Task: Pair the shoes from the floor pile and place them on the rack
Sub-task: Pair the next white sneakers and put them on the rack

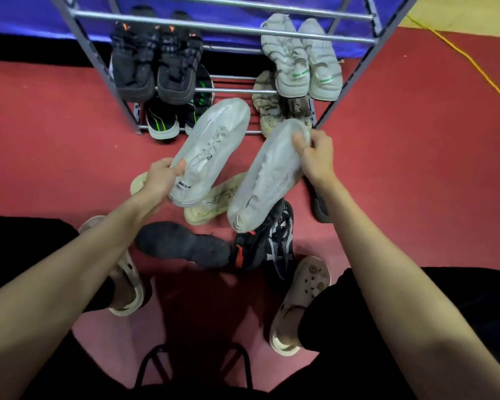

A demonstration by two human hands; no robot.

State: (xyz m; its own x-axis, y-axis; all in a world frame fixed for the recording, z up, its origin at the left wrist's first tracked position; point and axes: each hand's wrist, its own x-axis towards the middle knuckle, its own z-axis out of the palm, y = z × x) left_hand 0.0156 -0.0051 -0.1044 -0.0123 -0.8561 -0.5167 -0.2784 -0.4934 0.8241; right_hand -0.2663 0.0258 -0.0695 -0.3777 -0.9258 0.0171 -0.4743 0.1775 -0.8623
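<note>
**Fingers on a white pair, one shoe in each hand**

Fingers (pixel 177 166) of the left hand (pixel 159 180) curl round the heel end of a white lace-up sneaker (pixel 214 145), its toe aimed toward one o'clock at the rack (pixel 350 79). Just beside it, the right hand (pixel 315 157) pinches the toe end of the matching white sneaker (pixel 269 180), heel hanging toward seven o'clock.

Under both held shoes, on the red floor (pixel 55 134), lies the pile: a cream sneaker (pixel 214 203), a dark grey shoe (pixel 182 243) and a black patterned sneaker (pixel 272 243) touching it at three o'clock.

On the rack, black sneakers (pixel 156 62) sit at eleven o'clock, pale grey sneakers (pixel 303 59) at one o'clock. Below them are green-striped shoes (pixel 162 122) and beige ones (pixel 267 111).

The person wears cream clogs (pixel 300 301), one at each side of the pile.
</note>
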